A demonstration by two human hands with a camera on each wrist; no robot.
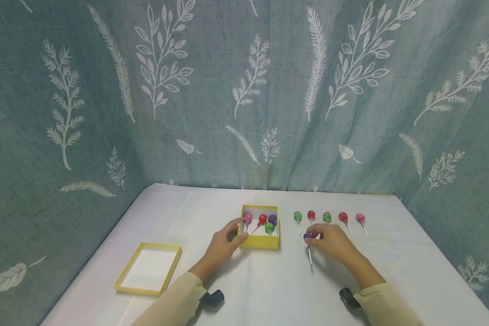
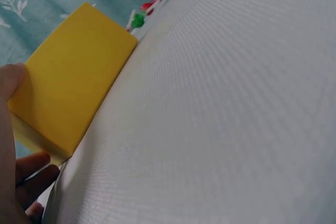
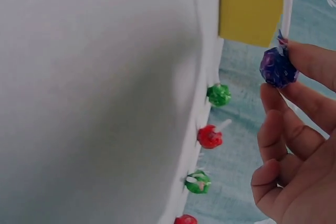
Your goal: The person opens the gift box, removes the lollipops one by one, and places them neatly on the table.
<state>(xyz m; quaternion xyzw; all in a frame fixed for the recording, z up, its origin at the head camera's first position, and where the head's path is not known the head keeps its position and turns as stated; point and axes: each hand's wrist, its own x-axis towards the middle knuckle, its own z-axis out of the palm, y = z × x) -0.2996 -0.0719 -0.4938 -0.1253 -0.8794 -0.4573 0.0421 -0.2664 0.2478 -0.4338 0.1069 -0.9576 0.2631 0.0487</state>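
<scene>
"Biggest first?"

"Teal curtain (image 1: 212, 140) behind, patterned with pale leaves. Below that, white table (image 1: 269, 290)."

"And on top?"

"Off to the left, yellow lid (image 1: 137, 290), inside facing up. Near the middle, yellow box (image 1: 258, 243), uncovered, with four lollipops inside: pink one (image 1: 247, 218), red one (image 1: 262, 219), purple one (image 1: 272, 219), green one (image 1: 269, 227)."

"Hands?"

"Left hand (image 1: 225, 242) part-closed around the box's left side, thumb at the near-left corner; apparently just steadying. Right hand (image 1: 332, 242) well apart from the box, to its right, thumb and fingertips nearly together on one small thing, other fingers bent."

"Down to the sweets, then."

"Beyond the right hand, a row of five, left to right: first green (image 1: 297, 216), first red (image 1: 311, 214), second green (image 1: 327, 217), second red (image 1: 343, 217), last pink (image 1: 360, 218). In the pinch, held purple lollipop (image 3: 278, 68), gripped where wrapper meets stick, stick pointing back toward the person."

"Step in hand, at a guess?"

"Probably bringing that one across, partway through filling the box."

"Next move?"

"Would call for a carry leftward, over the right wall, then a gentle release without knocking the other four."
</scene>
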